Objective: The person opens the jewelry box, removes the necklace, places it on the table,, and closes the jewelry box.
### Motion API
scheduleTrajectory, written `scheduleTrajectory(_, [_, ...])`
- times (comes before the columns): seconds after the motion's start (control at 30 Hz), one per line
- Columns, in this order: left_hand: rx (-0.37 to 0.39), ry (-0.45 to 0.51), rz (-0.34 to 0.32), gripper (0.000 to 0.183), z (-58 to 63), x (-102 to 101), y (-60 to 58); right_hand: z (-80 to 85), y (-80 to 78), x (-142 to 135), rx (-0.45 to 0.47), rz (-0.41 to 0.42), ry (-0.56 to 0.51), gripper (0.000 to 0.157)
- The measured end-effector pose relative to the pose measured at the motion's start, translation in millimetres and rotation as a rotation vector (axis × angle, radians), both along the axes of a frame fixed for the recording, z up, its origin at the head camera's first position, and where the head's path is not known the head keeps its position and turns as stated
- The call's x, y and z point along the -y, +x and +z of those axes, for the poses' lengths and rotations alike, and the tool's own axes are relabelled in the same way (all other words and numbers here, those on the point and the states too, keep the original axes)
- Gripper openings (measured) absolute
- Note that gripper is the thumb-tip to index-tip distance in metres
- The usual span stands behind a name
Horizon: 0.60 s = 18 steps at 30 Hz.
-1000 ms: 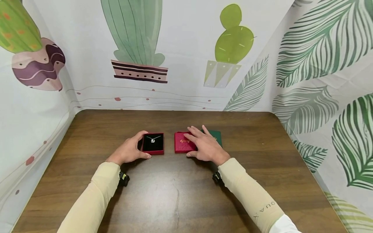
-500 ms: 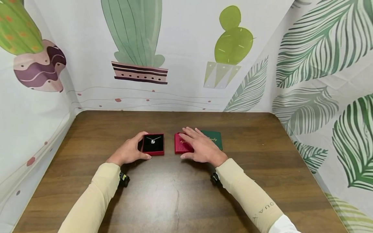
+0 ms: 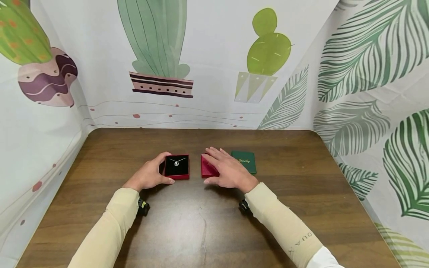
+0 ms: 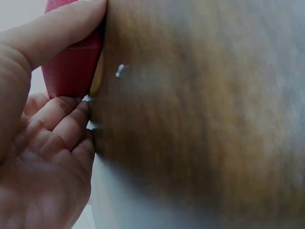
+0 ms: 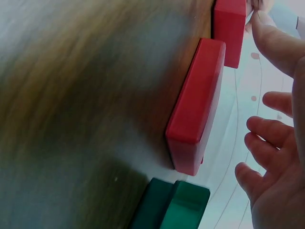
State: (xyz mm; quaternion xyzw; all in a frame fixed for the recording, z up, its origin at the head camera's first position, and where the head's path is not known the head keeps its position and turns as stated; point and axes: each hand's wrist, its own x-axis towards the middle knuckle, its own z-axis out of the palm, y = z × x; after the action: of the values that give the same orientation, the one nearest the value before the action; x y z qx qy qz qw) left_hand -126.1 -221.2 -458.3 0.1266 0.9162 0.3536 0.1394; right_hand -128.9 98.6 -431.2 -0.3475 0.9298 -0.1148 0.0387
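Note:
My left hand (image 3: 147, 173) grips an uncovered red jewelry box (image 3: 177, 177) by its left side, thumb at the front and fingers at the back. On the box's black insert (image 3: 172, 171) lies a silver necklace (image 3: 176, 163) with a small pendant. To the right, a red box lid (image 3: 208, 171) with gold lettering sits on the table, partly hidden under my right hand (image 3: 231, 173). In the right wrist view that hand hovers above the lid (image 5: 195, 105), fingers apart and not touching it. Close to the left palm, the red box (image 4: 71, 71) shows its side.
A green jewelry box (image 3: 246, 163) with gold lettering stands right of the red lid, beside my right hand. All of them rest on a brown wooden table (image 3: 187, 238). Behind it hangs a white cloth (image 3: 214, 56) printed with cacti and leaves.
My right hand has shifted left, from between the green box and red lid to over the lid, so more of the green box shows. The left hand keeps its hold on the red box.

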Motion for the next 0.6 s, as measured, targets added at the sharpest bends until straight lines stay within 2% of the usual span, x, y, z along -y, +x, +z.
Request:
scheduleTrajectory(0.27, [0.001, -0.001, 0.002, 0.088, -0.8, 0, -1.2, 3.4, 0.9, 15, 0.027, -0.002, -0.012, 0.091])
scheduleTrajectory(0.6, [-0.011, -0.002, -0.007, 0.087, -1.9, 0, -0.5, -7.2, -1.0, 33, 0.08, -0.032, -0.018, 0.095])
